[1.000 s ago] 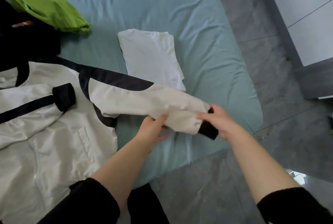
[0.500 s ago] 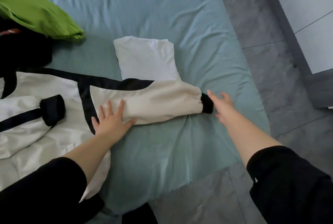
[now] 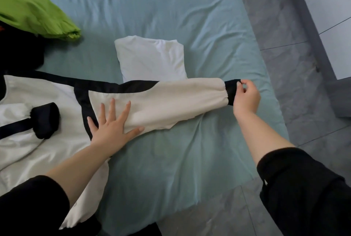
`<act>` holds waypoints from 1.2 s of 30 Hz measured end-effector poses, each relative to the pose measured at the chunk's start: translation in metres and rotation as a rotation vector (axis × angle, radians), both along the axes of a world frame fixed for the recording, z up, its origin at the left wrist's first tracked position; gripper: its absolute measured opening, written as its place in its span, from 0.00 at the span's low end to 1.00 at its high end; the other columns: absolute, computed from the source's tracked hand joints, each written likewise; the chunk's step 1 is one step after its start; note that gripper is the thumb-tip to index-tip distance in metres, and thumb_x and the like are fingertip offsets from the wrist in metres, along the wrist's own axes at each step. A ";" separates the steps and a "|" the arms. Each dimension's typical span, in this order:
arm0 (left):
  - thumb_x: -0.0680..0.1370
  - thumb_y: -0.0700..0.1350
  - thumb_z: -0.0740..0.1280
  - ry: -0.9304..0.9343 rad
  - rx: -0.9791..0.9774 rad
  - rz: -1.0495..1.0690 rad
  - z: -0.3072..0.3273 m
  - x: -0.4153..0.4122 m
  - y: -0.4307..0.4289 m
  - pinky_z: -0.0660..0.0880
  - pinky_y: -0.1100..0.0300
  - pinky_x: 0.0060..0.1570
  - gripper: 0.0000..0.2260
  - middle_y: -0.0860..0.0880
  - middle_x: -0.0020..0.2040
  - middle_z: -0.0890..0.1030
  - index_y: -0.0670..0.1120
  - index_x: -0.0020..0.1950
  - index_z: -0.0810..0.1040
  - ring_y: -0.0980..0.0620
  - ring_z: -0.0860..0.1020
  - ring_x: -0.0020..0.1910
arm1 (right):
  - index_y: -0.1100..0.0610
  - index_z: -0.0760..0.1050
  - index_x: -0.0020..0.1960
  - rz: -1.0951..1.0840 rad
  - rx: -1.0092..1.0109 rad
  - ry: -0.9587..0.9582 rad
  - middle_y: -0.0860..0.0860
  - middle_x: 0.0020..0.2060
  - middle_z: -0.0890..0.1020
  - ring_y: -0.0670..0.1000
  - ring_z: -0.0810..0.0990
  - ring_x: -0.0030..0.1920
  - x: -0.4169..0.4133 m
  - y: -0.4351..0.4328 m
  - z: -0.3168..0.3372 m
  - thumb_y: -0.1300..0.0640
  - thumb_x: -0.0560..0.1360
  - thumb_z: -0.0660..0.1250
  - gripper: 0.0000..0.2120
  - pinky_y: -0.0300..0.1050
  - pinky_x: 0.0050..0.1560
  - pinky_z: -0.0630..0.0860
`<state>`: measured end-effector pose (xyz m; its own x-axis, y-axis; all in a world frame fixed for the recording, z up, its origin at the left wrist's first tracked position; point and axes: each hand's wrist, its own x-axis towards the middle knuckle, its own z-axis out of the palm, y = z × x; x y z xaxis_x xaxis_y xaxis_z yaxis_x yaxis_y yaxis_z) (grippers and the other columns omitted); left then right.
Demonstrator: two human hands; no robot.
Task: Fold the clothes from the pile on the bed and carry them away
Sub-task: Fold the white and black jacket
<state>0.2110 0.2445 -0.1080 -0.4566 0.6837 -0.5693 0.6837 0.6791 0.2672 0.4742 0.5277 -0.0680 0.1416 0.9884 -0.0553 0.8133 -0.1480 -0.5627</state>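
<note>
A cream jacket with black trim [image 3: 38, 140] lies spread on the left of the bed [image 3: 171, 8]. Its right sleeve [image 3: 171, 101] stretches out flat to the right, ending in a black cuff [image 3: 230, 91]. My left hand [image 3: 112, 125] presses flat with spread fingers on the sleeve near the shoulder seam. My right hand [image 3: 246, 97] pinches the black cuff at the sleeve's end. The other sleeve's black cuff [image 3: 45, 120] lies folded across the jacket's front.
A folded white garment [image 3: 152, 57] lies just beyond the sleeve, partly under it. A green garment [image 3: 36, 15] and dark clothes [image 3: 19, 55] are piled at the far left. Grey tiled floor [image 3: 284, 65] runs along the bed's right and near edges.
The sleeve was lifted in both hands, then laid flat. My left hand slid to the shoulder end and pressed down; my right hand now pinches the cuff, pulling the sleeve straight.
</note>
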 end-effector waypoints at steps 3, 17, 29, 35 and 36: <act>0.62 0.83 0.47 -0.049 -0.065 -0.028 -0.012 -0.005 0.006 0.38 0.32 0.70 0.42 0.54 0.78 0.33 0.75 0.69 0.30 0.44 0.32 0.77 | 0.58 0.77 0.59 0.014 -0.191 0.057 0.53 0.47 0.81 0.54 0.77 0.47 -0.005 0.000 -0.025 0.55 0.78 0.64 0.12 0.42 0.46 0.70; 0.68 0.79 0.44 -0.021 -0.055 0.078 -0.024 0.011 0.032 0.37 0.28 0.66 0.38 0.53 0.77 0.29 0.70 0.68 0.25 0.42 0.29 0.75 | 0.52 0.75 0.55 -0.539 -0.697 1.086 0.50 0.48 0.82 0.49 0.80 0.52 -0.008 -0.046 -0.044 0.53 0.80 0.64 0.06 0.44 0.51 0.77; 0.69 0.74 0.60 -0.428 0.063 0.246 0.029 -0.017 0.033 0.52 0.36 0.73 0.43 0.52 0.80 0.48 0.62 0.78 0.46 0.45 0.47 0.79 | 0.52 0.76 0.48 -0.054 -0.092 0.514 0.47 0.44 0.82 0.38 0.79 0.40 -0.082 -0.140 0.024 0.55 0.80 0.63 0.04 0.32 0.43 0.72; 0.69 0.65 0.71 -0.988 0.494 0.716 0.085 -0.003 -0.008 0.77 0.61 0.52 0.22 0.56 0.50 0.84 0.55 0.57 0.78 0.59 0.82 0.51 | 0.48 0.77 0.62 0.522 -0.218 0.420 0.42 0.57 0.81 0.42 0.79 0.57 -0.157 -0.259 0.037 0.60 0.79 0.63 0.14 0.38 0.56 0.74; 0.71 0.58 0.73 -0.944 0.523 0.810 0.084 -0.005 -0.015 0.78 0.62 0.46 0.16 0.54 0.45 0.84 0.53 0.54 0.79 0.57 0.83 0.46 | 0.42 0.76 0.61 0.572 -0.256 0.440 0.38 0.56 0.80 0.40 0.78 0.57 -0.167 -0.277 0.041 0.60 0.79 0.63 0.16 0.36 0.56 0.73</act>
<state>0.2059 0.2298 -0.0242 -0.4133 0.6423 -0.6455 -0.4453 0.4758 0.7585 0.3074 0.2508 -0.0273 -0.4764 0.8500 -0.2248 0.5109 0.0595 -0.8576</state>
